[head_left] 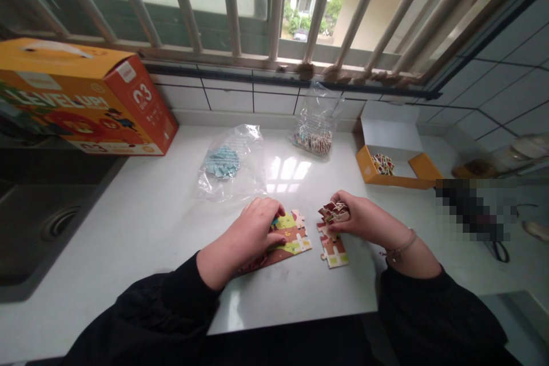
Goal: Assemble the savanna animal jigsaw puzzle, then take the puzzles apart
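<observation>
On the white counter lies a joined section of jigsaw puzzle (295, 237), printed with green ground, brown bands and a white fence. My left hand (253, 226) bends over its left part, fingers at the far edge and thumb on top, hiding much of it. To the right, my right hand (349, 211) is closed around a bunch of puzzle pieces (334, 211), their brown faces and pale edges showing. Just under that bunch, a smaller joined strip of puzzle (335, 253) lies apart from the main section, a narrow gap between them.
A clear plastic bag (244, 166) with blue pieces lies behind my left hand. Another bag (315, 131) of pieces stands by the tiled wall. An open orange-and-white box (401, 180) holds some pieces. At left are a large orange box (86, 103) and a dark sink (51, 206).
</observation>
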A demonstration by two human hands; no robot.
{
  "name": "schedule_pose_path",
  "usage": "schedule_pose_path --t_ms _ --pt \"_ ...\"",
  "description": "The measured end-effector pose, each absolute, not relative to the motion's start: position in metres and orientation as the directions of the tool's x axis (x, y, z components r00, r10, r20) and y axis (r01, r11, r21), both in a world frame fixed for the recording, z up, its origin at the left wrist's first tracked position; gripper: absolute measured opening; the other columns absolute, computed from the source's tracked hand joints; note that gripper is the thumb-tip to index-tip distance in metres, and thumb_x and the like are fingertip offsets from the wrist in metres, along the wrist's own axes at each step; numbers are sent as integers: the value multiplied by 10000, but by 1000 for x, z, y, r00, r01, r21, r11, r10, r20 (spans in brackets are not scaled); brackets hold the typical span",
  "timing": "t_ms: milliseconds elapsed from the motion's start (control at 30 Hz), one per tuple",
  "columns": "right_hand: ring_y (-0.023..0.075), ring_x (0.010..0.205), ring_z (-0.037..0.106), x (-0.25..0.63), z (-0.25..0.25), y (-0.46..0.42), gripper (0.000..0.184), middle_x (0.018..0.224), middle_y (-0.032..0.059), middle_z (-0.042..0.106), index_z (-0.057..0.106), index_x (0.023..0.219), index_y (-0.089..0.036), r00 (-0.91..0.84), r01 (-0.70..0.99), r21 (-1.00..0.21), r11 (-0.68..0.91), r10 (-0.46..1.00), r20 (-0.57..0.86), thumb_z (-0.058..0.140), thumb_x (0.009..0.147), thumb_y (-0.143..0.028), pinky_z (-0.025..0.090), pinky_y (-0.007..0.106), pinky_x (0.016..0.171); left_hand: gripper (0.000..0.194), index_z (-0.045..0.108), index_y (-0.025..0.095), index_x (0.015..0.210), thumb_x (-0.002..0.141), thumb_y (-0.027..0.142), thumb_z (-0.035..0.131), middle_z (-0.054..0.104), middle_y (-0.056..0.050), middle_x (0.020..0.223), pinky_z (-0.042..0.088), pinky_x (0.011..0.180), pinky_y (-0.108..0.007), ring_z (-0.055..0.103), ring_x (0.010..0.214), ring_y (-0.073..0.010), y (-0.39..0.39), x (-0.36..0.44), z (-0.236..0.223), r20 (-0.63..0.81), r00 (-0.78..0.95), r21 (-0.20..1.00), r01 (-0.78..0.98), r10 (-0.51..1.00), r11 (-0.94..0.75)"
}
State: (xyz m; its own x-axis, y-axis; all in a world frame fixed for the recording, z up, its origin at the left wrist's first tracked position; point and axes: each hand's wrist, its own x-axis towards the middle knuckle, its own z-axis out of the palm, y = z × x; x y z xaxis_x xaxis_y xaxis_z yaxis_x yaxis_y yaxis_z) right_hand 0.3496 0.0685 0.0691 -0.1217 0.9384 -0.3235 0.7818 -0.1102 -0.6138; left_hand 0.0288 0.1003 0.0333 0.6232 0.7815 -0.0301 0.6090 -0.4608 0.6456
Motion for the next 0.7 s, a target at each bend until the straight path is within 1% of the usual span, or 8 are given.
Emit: schedule_pose_path --t_ms 100,167,267,367,433,467,567,700 --pt "312 1011 824 354 73 68 380 1100 53 860 675 1077 -271 -172 710 -694 -120 926 -336 910 799 -379 626 399 858 411 686 216 1160 845 250 949 723 -95 1177 558 979 -476 654 1129 -330 100 29 32 -24 621 660 599 784 -454" --pt "320 1016 830 357 74 63 465 1122 49 865 708 1181 -283 -218 689 -715 -118 907 -360 922 785 -397 641 412 877 403 685 223 1201 874 233 920 725 -95 1193 554 1005 -479 656 1151 -331 100 30 33 -3 631 647 592 775 -480" --pt "351 1051 826 357 73 46 755 1182 59 863 706 1378 -312 -240 769 -634 -87 879 -412 991 679 -325 639 424 912 411 685 233 1266 917 281 897 705 -112 1269 531 1050 -503 637 1207 -343 98 28 38 24 680 571 593 733 -568" --pt "397 1156 797 349 66 27 915 1296 103 833 678 1464 -301 -188 861 -504 -65 881 -434 1018 617 -237 615 455 990 637 699 242 1315 803 462 1008 657 -144 1373 509 1087 -553 604 1283 -399 94 25 44 -28 751 496 584 660 -643" --pt "403 1247 761 342 63 18 896 1376 127 794 666 1463 -277 -167 881 -471 -51 897 -409 1001 635 -203 589 470 1065 770 707 251 1327 697 504 1070 631 -158 1429 503 1109 -567 592 1321 -427 91 23 45 -62 787 479 563 614 -673" --pt "396 1276 744 340 62 14 864 1402 132 772 667 1443 -266 -164 883 -467 -41 906 -390 993 646 -193 578 469 1090 773 714 256 1320 680 485 1082 623 -162 1457 502 1117 -569 591 1337 -433 89 22 45 -71 800 476 552 596 -684" --pt "346 1221 738 337 63 13 682 1361 123 724 692 1292 -247 -152 890 -456 -14 933 -326 976 674 -195 589 433 1043 624 736 267 1272 745 379 1052 620 -158 1515 496 1147 -585 585 1397 -437 87 21 42 -67 819 485 526 570 -699" --pt "278 994 748 344 66 24 442 1169 78 728 639 1060 -252 -115 869 -494 -29 959 -259 951 747 -284 593 376 841 361 750 230 1215 888 268 899 644 -178 1518 489 1184 -615 587 1426 -432 90 20 42 -6 806 486 519 591 -703"
